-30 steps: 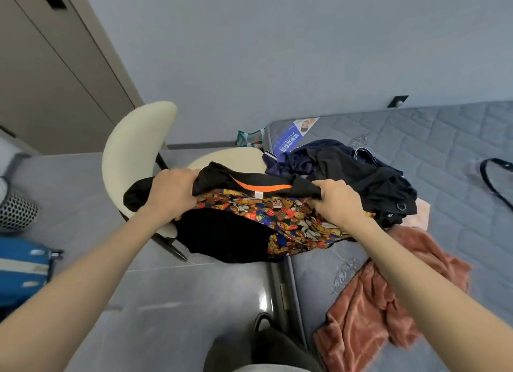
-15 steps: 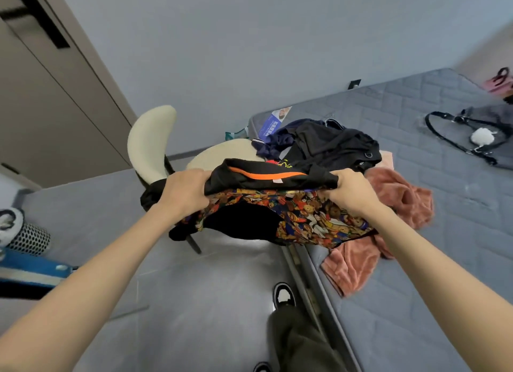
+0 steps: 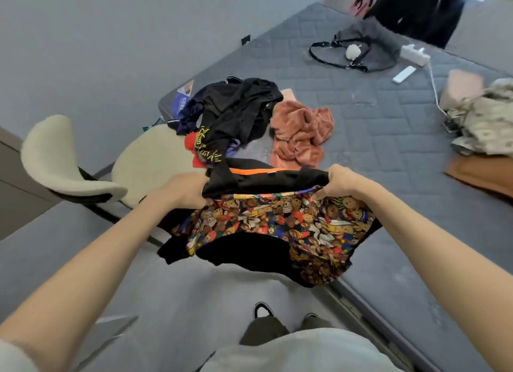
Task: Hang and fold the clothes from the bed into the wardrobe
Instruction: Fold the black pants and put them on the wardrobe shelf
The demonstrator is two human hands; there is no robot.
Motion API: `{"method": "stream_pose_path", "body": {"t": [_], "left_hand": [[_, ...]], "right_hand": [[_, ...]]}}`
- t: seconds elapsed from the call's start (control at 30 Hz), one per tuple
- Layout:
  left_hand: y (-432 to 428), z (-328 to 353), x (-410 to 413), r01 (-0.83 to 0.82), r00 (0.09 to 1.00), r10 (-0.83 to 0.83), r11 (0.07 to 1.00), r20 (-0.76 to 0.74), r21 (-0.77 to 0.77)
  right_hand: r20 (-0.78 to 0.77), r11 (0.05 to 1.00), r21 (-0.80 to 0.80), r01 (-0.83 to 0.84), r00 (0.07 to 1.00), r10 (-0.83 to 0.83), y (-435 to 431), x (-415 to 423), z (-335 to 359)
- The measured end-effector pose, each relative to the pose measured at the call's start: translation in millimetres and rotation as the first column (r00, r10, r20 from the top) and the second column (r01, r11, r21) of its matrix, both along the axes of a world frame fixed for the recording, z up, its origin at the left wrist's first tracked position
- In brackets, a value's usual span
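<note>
1. Two pieces of writing show. A blue label (image 3: pixel 181 101) at the mattress corner, upper left of centre, carries white characters too small to read. A black top (image 3: pixel 206 144) in the pile bears yellow lettering, creased and illegible.
2. The held garment (image 3: pixel 277 221) hangs at the centre of the frame, in the air above the near edge of the bed (image 3: pixel 388 127) and the floor (image 3: pixel 166 288). It is black with an orange stripe along its top fold. Below that spreads a panel printed with teddy bears in brown, red and blue, and more black cloth droops beneath.
3. Both hands grip its upper edge with fingers curled round the cloth. The left hand (image 3: pixel 183 190) holds the left end and the right hand (image 3: pixel 340 181) the right end, with the cloth stretched between them.
4. Behind it on the bed lie a pile of dark clothes (image 3: pixel 238 108) and, touching it on the right, a pink fleecy garment (image 3: pixel 302 133).
5. Compared with half a second ago, the view has swung right. The cream chair (image 3: pixel 150 160) now sits further left. The grey bag (image 3: pixel 369 44) shows in full at the upper right, and a camouflage cloth (image 3: pixel 483 122) has come in at the right edge. The grip on the garment is unchanged.
</note>
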State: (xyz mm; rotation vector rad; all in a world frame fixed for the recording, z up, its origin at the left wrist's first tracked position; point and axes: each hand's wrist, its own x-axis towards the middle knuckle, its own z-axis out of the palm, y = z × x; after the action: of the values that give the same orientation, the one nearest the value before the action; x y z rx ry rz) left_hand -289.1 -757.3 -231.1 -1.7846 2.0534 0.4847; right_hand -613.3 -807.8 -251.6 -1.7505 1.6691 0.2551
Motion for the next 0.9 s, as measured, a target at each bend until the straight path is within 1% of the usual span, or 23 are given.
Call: {"method": "stream_pose_path", "body": {"t": [0.17,0.3,0.37,0.47,0.53,0.57,0.63,0.73,0.8,0.9], "left_hand": [[-22,-25,-77,0.171,0.985,-0.174,0.978,0.013,0.123],[-37,-30,-156,0.281,0.958,-0.287,0.936,-0.005,0.211],[-43,-36,-191,0.310,0.949,-0.314,0.910,-0.031,0.276],[-54,-46,-236,0.359,0.931,-0.355,0.864,-0.079,0.353],[-60,-48,-262,0.391,0.916,-0.394,0.842,-0.073,0.370],[-64,-48,-275,0.423,0.900,-0.431,0.831,-0.060,0.361],[-77,-51,-298,0.493,0.860,-0.510,0.818,-0.020,0.298],[-104,-54,-324,0.588,0.796,-0.599,0.799,0.084,0.129],[-129,-54,-338,0.641,0.759,-0.635,0.768,0.144,0.002],[-170,-51,-356,0.672,0.740,-0.642,0.720,0.203,-0.171]], "right_hand": [[-0.069,0.987,0.102,0.128,0.990,-0.122,46,-86,-13],[-0.151,0.946,0.210,0.246,0.964,-0.217,82,-152,-17],[-0.206,0.915,0.300,0.268,0.955,-0.212,99,-182,-14],[-0.277,0.867,0.418,0.272,0.947,-0.163,121,-217,-8],[-0.306,0.839,0.454,0.302,0.937,-0.171,131,-235,-6],[-0.318,0.836,0.438,0.331,0.927,-0.200,134,-243,-7],[-0.334,0.845,0.322,0.427,0.886,-0.320,133,-257,-10],[-0.333,0.829,0.011,0.559,0.784,-0.524,125,-269,-18],[-0.328,0.801,-0.207,0.561,0.732,-0.597,113,-272,-26],[-0.333,0.757,-0.395,0.521,0.687,-0.646,83,-275,-35]]}}
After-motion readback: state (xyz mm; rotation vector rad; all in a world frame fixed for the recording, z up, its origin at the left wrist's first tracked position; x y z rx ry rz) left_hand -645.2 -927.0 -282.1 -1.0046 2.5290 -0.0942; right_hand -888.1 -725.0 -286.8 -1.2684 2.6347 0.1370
